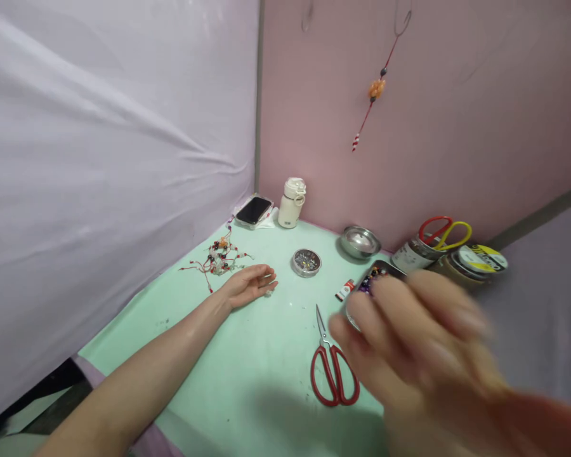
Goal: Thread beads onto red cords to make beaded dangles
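Note:
My left hand (252, 285) rests on the green tabletop, palm turned partly up and fingers loosely stretched. By its fingertips lies a small whitish piece (269, 292), too small to name. Just beyond that hand is a pile of beaded red-cord strings (221, 257). Close to the camera, my right hand (419, 336) is raised and smeared by motion; its fingers look bent, and whether they hold anything is unclear. Left of it, red-handled scissors (334, 374) lie on the table. Behind it, a tray of dark and coloured beads (372, 279) is partly hidden.
A round dish of small pieces (306, 262) sits mid-table, with a metal bowl (360, 242) behind. A white bottle (292, 203) and a phone (254, 211) stand at the back. Right are a can with scissors (412, 255) and a jar (480, 260). A beaded string (377, 89) hangs above.

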Tool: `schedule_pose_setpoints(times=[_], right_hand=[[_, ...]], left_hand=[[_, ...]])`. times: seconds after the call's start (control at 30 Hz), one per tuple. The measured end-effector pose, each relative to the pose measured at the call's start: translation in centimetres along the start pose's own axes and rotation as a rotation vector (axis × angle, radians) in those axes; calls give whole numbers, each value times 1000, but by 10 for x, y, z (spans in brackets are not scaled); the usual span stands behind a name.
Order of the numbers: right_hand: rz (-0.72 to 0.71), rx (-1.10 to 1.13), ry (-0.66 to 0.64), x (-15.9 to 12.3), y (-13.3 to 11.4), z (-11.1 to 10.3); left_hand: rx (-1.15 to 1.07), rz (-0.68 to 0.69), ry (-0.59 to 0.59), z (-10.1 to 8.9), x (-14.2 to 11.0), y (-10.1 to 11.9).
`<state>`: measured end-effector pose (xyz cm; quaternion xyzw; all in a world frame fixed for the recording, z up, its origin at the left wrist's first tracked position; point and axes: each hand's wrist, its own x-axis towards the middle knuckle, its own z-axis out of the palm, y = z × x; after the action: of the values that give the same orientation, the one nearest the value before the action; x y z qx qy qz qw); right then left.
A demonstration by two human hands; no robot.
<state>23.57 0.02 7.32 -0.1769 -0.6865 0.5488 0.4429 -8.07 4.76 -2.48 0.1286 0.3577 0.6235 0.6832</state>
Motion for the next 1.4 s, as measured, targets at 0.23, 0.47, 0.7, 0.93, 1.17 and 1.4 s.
schedule_pose_setpoints(times=[0.23,0.47,0.7,0.93,1.17,1.4], right_hand=[[266,-149,157,119,104,71],[214,-427,237,81,144,71],[69,-446,296,78,139,77],[122,-379,330,79,137,75],[60,-415,284,80,125,75],[185,-377,339,66,121,64]], left_hand=[[139,212,88,12,-4,-19],[336,213,77,29,-24,-38],[678,288,41,35,-29,-41],[794,423,14,31,-26,-41],[859,447,2,34,-28,-35],[796,274,-85,38,-31,-41]])
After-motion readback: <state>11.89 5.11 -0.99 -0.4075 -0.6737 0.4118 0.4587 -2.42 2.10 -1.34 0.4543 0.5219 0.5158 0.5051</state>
